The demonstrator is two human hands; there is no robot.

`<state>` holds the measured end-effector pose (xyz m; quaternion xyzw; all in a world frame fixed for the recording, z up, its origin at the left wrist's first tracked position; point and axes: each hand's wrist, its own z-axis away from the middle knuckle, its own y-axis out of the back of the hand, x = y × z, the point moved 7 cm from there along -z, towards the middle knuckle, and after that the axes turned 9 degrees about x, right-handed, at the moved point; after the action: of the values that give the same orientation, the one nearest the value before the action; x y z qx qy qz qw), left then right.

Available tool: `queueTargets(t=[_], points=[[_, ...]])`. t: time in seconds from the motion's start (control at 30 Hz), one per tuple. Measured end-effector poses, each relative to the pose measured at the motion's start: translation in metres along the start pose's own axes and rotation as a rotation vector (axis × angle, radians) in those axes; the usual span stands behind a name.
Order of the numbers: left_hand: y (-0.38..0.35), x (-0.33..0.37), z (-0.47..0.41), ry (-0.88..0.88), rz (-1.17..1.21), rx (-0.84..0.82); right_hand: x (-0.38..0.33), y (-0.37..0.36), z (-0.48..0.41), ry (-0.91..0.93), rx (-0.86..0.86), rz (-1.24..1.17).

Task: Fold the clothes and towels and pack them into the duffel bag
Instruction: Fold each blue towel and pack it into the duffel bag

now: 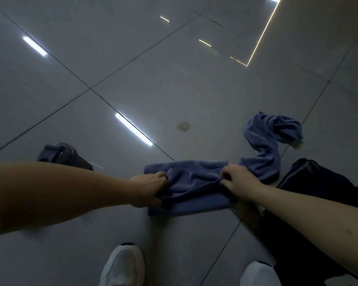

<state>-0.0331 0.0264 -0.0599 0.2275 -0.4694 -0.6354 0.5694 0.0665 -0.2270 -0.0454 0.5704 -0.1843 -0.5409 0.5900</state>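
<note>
You stand on a glossy grey tiled floor (132, 69). One black fabric mass with a pale stripe (318, 182) lies at your right; whether it is a bag or a garment cannot be told. Both forearms reach forward and down. Your left hand (148, 189) and right hand (239, 182) each pinch, fingers curled, opposite ends of one blue terry towel (194, 182), partly folded flat on the floor. A second blue towel (262, 145), crumpled, lies just beyond the right hand. Two white shoes (122, 265) (258, 273) show below.

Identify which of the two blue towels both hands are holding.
The flatter towel: the left hand and right hand grip its raised fold. The crumpled towel lies farther off, unheld.
</note>
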Motion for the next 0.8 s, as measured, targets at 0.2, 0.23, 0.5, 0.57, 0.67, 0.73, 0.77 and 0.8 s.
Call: queueTargets(t=[0.2, 0.23, 0.5, 0.57, 0.67, 0.73, 0.77, 0.8], points=[[0.027, -0.023, -0.036, 0.416, 0.469, 0.244, 0.011, -0.004, 0.003, 0.003, -0.016, -0.025], [0.026, -0.022, -0.041, 0.403, 0.458, 0.207, 0.012, -0.004, 0.003, 0.002, -0.016, -0.025], [0.046, -0.005, -0.043, 0.033, -0.008, 0.281, 0.010, 0.007, 0.000, 0.035, 0.094, -0.045], [0.070, 0.000, -0.029, -0.139, -0.161, 0.426, 0.011, 0.012, -0.002, 0.057, 0.127, -0.035], [0.086, -0.003, -0.005, -0.383, -0.241, 0.520, 0.011, 0.015, -0.002, 0.088, 0.171, -0.038], [0.074, -0.012, 0.007, -0.510, -0.333, 0.476, 0.008, 0.016, -0.003, 0.113, 0.191, -0.045], [0.065, -0.015, 0.011, -0.554, -0.350, 0.464, 0.007, 0.017, -0.003, 0.119, 0.195, -0.047], [0.056, -0.017, 0.015, -0.577, -0.337, 0.465, 0.006, 0.017, -0.003, 0.124, 0.202, -0.047]])
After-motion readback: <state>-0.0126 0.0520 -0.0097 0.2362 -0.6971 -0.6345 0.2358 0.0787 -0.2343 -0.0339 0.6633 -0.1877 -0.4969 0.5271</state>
